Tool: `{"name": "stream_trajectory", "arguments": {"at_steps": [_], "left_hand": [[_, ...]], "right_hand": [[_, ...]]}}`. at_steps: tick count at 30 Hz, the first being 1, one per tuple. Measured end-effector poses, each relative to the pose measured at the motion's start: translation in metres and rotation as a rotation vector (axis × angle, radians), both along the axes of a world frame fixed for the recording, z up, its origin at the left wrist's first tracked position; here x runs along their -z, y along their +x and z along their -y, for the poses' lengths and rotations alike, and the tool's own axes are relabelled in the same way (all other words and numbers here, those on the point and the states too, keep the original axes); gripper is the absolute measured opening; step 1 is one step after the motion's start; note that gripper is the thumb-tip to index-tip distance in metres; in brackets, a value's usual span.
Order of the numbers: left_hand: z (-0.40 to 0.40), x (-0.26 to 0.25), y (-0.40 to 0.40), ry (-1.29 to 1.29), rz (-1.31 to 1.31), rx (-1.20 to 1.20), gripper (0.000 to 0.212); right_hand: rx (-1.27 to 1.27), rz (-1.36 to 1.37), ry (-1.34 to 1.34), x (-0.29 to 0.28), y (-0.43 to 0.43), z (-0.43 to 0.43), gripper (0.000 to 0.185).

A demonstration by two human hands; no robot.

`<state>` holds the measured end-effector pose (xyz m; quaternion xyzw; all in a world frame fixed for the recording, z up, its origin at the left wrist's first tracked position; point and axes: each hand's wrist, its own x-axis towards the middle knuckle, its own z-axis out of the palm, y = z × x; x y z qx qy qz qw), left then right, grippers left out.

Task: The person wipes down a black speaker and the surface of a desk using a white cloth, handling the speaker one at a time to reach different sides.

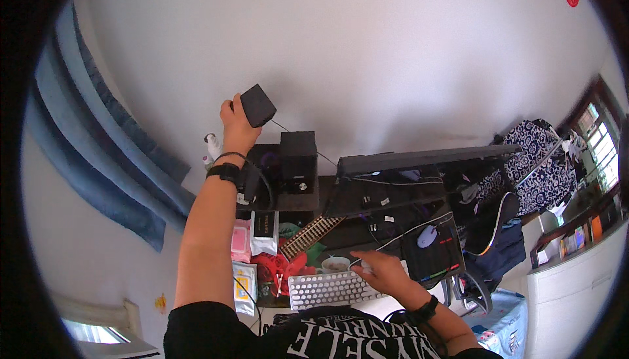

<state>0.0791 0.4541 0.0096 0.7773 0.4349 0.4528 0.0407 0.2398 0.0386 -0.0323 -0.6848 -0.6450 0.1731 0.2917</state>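
Observation:
My left hand [238,125] is raised near the wall, gripping a small black box-shaped speaker [258,105] by its side. A thin cable [279,125] runs from the speaker down behind another black box-shaped speaker [299,157] with a silver knob. Over the right part of a white keyboard [334,290], my right hand [385,271] pinches a small white thing [365,264], perhaps a tissue; the fingers partly hide it. A white cup [335,263] stands just left of this hand, behind the keyboard.
A monitor [422,157] spans the desk's right side, with a mouse [427,236] on a black mat [435,256]. A wooden abacus [312,236] lies centrally. Wipe packs [244,285] and a white pouch [264,241] sit near my left forearm. A blue curtain [113,138] hangs left.

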Motion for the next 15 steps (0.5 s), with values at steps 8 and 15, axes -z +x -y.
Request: {"name": "stream_trajectory", "arguments": {"at_steps": [8, 15], "left_hand": [[0.004, 0.027, -0.024, -0.088, -0.163, -0.004, 0.095], [-0.01, 0.046, -0.048, -0.271, -0.397, 0.062, 0.107]], "right_hand": [[-0.048, -0.006, -0.006, 0.003, -0.003, -0.009, 0.034], [-0.07, 0.013, -0.031, 0.002, -0.005, -0.012, 0.034]]}}
